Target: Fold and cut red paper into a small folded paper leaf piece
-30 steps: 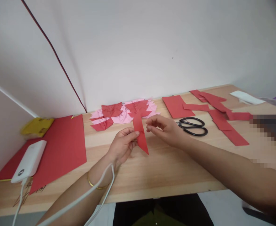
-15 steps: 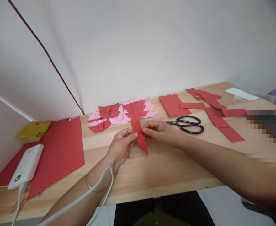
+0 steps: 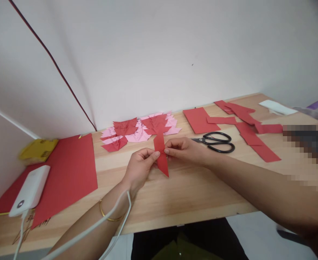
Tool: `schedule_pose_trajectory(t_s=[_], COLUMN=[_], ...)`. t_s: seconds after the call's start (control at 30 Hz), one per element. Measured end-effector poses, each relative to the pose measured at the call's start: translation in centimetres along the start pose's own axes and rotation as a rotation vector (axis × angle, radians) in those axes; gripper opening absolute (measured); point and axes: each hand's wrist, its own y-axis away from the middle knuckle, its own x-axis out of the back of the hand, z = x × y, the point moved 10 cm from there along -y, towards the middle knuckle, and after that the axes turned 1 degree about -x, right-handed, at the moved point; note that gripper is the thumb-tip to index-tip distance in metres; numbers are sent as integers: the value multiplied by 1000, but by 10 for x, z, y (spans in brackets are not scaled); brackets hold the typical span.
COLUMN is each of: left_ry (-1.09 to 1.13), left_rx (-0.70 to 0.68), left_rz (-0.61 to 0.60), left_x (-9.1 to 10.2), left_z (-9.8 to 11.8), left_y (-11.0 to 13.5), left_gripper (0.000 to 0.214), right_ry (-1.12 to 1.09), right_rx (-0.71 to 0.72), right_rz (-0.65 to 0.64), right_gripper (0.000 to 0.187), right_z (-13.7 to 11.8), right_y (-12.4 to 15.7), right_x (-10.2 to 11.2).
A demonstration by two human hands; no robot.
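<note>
A narrow red paper strip (image 3: pixel 161 159) with a pointed lower end stands just above the wooden table (image 3: pixel 191 195). My left hand (image 3: pixel 140 167) pinches its left edge between thumb and fingers. My right hand (image 3: pixel 184 148) pinches its right edge at the same height. Behind the strip lies a fan of folded red and pink paper pieces (image 3: pixel 140 130). Black scissors (image 3: pixel 218 141) lie just right of my right hand.
A big red sheet (image 3: pixel 67 169) covers the table's left side, with a white power bank (image 3: pixel 30 189) and its cable on it and a yellow pack (image 3: pixel 38 150) behind. Cut red strips and a red rectangle (image 3: pixel 201 120) lie at the back right. The wall stands close behind.
My right hand, apart from the strip a second ago, has come left and pinched its right edge. The strip now stands more upright between both hands.
</note>
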Motion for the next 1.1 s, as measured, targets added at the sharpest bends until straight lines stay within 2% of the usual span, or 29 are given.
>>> schedule_pose_trajectory(t_s=[0.17,0.37,0.53,0.8,1.1], left_ry=[-31,40,74,92,88], left_rx=[-26,-17,-30,-55,-34], left_rz=[4,41,70,-11,9], left_x=[0,4,6,-3,-2], left_z=[3,-1,-2,2,2], left_y=[0,-2,-2,-1,0], left_gripper=[27,26,24,25,24], right_ry=[-10,-95,-157,-34,292], right_rx=[-2,12,9,10,145], right_rz=[-7,2,57,120,279], right_gripper=[23,19,19,14,7], right_z=[1,3,-1,-3,-21], right_y=[0,1,2,4,14], right_x=[-2,-5,-6,-4,3])
